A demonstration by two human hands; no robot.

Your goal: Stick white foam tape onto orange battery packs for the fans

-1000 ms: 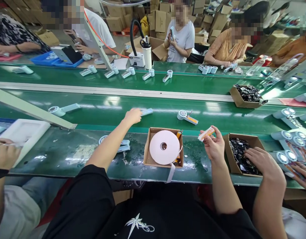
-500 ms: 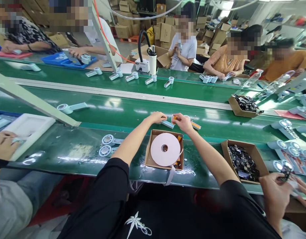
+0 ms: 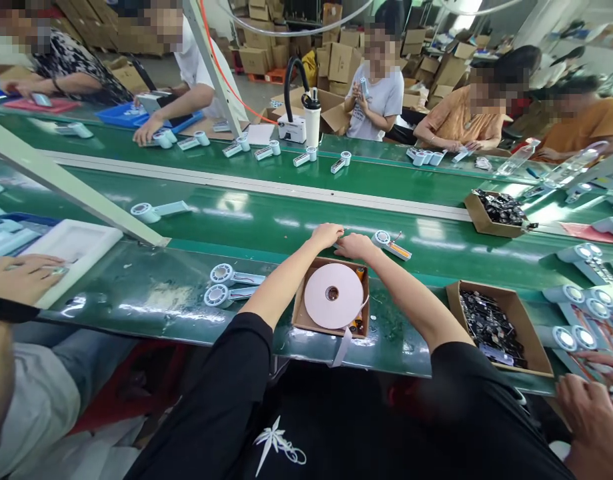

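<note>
My left hand (image 3: 326,235) is closed at the end of a light-blue handheld fan (image 3: 335,245), above the green belt. Against it lies my right hand (image 3: 356,246), fingers curled down over the fan's handle and covering most of it. Whatever is under those right fingers is hidden. Just to the right, another handheld fan (image 3: 381,239) rests on the belt with an orange battery (image 3: 400,251) in its open handle. Below my wrists sits a cardboard box (image 3: 299,319) with a roll of white tape (image 3: 319,303) and several orange batteries (image 3: 360,274).
Two open fans (image 3: 219,273) lie left of the box. A carton of small dark parts (image 3: 491,327) stands at the right. A slanted metal post (image 3: 101,193) crosses the left side. Co-workers sit on both sides and across the belt; a co-worker's hand (image 3: 26,283) rests by a white tray (image 3: 86,243).
My right hand has moved left and down onto the handle, against my left hand. The orange battery it held is now out of sight. Across the belt, a co-worker's arm has reached out to a fan.
</note>
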